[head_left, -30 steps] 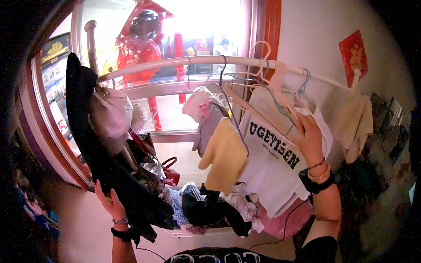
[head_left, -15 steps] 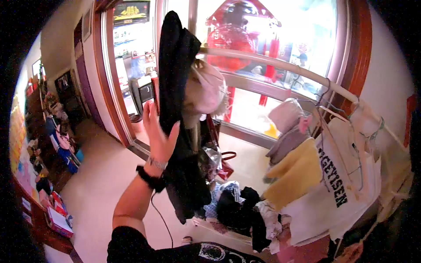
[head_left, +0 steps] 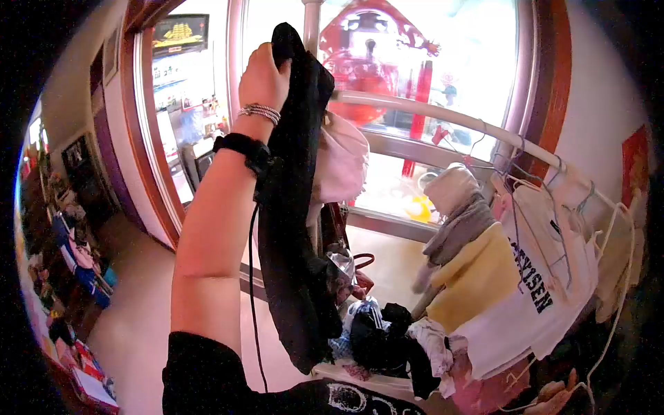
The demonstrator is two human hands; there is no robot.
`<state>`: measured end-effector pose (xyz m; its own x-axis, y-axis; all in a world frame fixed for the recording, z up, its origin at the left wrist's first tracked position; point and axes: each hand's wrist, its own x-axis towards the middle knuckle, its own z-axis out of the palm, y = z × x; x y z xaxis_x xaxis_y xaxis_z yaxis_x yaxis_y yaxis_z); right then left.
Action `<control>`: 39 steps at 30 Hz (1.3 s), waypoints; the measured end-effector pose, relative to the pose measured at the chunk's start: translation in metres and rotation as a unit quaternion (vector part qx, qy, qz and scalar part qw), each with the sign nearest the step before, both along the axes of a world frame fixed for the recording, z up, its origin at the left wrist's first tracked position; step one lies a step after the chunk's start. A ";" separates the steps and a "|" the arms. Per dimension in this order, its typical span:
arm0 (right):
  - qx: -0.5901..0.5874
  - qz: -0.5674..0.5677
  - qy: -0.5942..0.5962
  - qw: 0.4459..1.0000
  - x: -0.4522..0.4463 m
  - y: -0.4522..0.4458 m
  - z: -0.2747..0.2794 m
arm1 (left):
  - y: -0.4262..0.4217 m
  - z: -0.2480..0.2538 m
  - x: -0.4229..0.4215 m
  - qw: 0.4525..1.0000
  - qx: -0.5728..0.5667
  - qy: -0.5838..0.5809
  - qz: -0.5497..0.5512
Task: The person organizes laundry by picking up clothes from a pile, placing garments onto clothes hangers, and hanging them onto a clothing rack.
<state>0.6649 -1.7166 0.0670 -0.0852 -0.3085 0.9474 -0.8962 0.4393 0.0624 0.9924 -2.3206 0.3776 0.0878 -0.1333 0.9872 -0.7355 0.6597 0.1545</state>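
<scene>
Here, the left hand [head_left: 264,77] is clamped on the top edge of a long black cloth garment [head_left: 287,207] at the rack's left end, while the blurred right hand's [head_left: 555,396] grip, low right, cannot be told. Beyond crumpled black, white and blue clothes [head_left: 377,332], a dark-red handled bag [head_left: 362,279] hides its contents.

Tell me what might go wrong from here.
The thin black cable hangs close beside the black garment, so it might snag if the left hand pulls the garment away. The pale cloth item sits right against that garment and could be dragged along or knocked down. The yellow garment overlaps the white shirt, so moving either may tug the other.
</scene>
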 end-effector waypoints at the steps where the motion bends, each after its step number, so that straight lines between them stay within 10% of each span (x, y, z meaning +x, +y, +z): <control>1: 0.012 0.015 -0.038 0.999 0.005 0.004 -0.002 | -0.005 0.003 0.002 1.000 -0.031 0.005 0.003; 9: 0.077 0.081 -0.084 0.990 0.051 0.001 -0.012 | -0.015 0.031 0.012 0.985 -0.100 0.117 -0.075; 11: -0.004 0.050 -0.322 0.945 0.080 -0.012 0.011 | -0.017 0.045 0.016 0.974 -0.098 0.161 -0.123; 13: -0.156 0.008 -0.729 0.666 0.114 -0.035 0.043 | -0.029 0.059 0.025 0.948 -0.152 0.239 -0.146; 14: -0.163 0.008 -0.724 0.670 0.115 -0.035 0.043 | -0.036 0.065 0.033 0.933 -0.165 0.281 -0.154; 16: -0.192 0.439 -0.763 0.434 0.110 -0.036 0.029 | -0.056 0.070 0.058 0.907 -0.166 0.357 -0.147; 18: -0.166 0.761 -0.621 0.088 0.099 -0.038 0.003 | -0.079 0.061 0.087 0.890 -0.126 0.419 -0.130; 22: -0.324 0.596 -0.709 0.193 0.039 -0.026 -0.084 | -0.073 0.017 0.127 0.924 0.002 0.356 -0.141; 24: -0.075 0.497 -0.584 0.638 0.065 -0.074 -0.052 | -0.043 -0.005 0.129 0.925 0.070 0.289 -0.236; 26: 0.201 0.279 -0.276 0.898 0.094 -0.127 -0.010 | -0.036 -0.028 0.138 0.890 0.152 0.220 -0.368; 27: 0.212 0.290 -0.282 0.890 0.106 -0.153 0.011 | 0.001 -0.036 0.127 0.831 0.198 0.249 -0.457; 29: 0.211 0.383 -0.647 0.625 0.124 -0.197 0.049 | 0.029 -0.057 0.125 0.750 0.268 0.235 -0.557; 33: 0.250 0.501 -0.662 0.498 0.139 -0.273 0.030 | 0.061 -0.093 0.117 0.599 0.389 0.212 -0.667; 36: 0.243 0.576 -0.601 0.499 0.173 -0.319 0.014 | 0.074 -0.114 0.103 0.535 0.437 0.189 -0.698; 39: 0.235 0.648 -0.462 0.558 0.201 -0.363 0.009 | 0.106 -0.111 0.078 0.279 0.419 0.096 -0.859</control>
